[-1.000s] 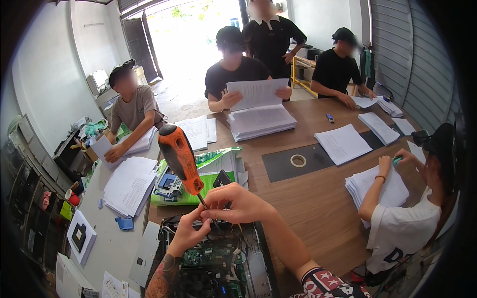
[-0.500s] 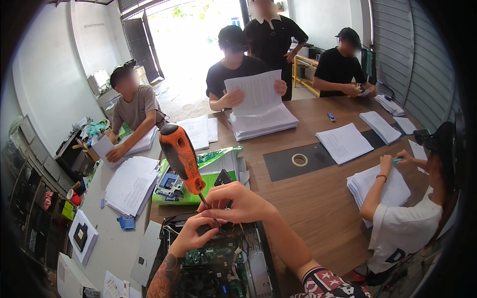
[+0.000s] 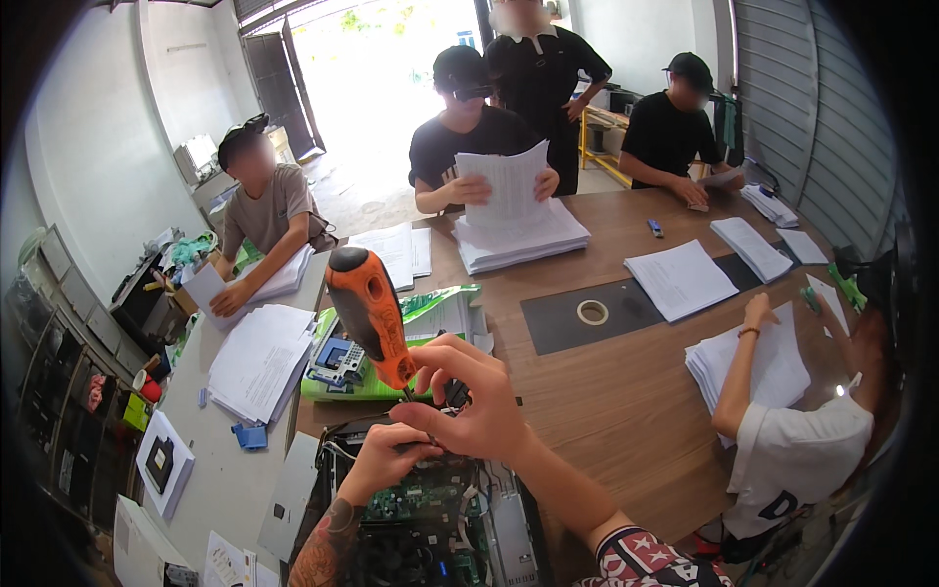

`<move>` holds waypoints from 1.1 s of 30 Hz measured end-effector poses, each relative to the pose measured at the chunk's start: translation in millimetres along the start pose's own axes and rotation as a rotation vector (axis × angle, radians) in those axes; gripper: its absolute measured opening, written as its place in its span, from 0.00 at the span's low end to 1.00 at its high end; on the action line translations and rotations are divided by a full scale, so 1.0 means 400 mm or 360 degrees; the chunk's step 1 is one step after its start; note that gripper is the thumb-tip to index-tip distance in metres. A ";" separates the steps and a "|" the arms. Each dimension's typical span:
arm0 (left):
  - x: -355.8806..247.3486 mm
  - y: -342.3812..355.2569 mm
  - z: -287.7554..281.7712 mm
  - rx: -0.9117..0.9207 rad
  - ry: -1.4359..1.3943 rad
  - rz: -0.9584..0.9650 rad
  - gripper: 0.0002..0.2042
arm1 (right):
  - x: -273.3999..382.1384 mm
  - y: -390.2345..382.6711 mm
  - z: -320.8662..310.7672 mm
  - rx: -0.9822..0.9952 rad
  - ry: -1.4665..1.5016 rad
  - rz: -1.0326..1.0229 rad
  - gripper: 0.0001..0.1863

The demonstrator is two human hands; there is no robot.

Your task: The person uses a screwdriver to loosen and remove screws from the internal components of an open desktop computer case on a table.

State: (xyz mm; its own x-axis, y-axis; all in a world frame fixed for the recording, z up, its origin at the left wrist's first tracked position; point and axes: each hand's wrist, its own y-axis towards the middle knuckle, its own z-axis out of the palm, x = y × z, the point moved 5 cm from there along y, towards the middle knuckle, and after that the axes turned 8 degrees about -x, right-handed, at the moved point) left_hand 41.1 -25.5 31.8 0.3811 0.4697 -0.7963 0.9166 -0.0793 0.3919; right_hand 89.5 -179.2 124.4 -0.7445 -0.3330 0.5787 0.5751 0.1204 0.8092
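My right hand grips an orange and black screwdriver low on its handle, the handle tilted up and to the left. The tip is hidden behind my fingers, above an opened computer case with a green circuit board inside. My left hand rests just below the right one, fingers pinched at the screwdriver's shaft near the board. What the fingers pinch is hidden.
A green packet with a small blue-grey part lies beyond the case. Paper stacks cover the tables. A tape roll sits on a dark mat. Several people sort papers around the wooden table.
The screwdriver and both hands stay in almost the same place. The person across the table has lifted a sheaf of papers upright.
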 end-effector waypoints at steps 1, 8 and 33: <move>0.005 -0.001 -0.001 -0.0003 0.0004 -0.0004 0.04 | 0.000 -0.006 0.001 -0.0051 -0.0082 -0.0030 0.24; -0.014 0.003 0.014 0.0021 -0.0010 0.0041 0.05 | 0.037 -0.004 -0.010 -0.0212 -0.0253 -0.0098 0.19; 0.022 0.000 0.034 -0.0043 0.0004 -0.0088 0.10 | -0.039 0.005 -0.018 0.0549 -0.0213 0.0504 0.11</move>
State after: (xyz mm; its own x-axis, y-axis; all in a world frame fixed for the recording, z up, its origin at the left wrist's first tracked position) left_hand 46.1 -33.4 18.6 0.3299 0.4748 -0.8159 0.9326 -0.0298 0.3597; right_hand 104.6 -180.5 116.4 -0.6013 -0.1094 0.7915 0.6511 0.5071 0.5647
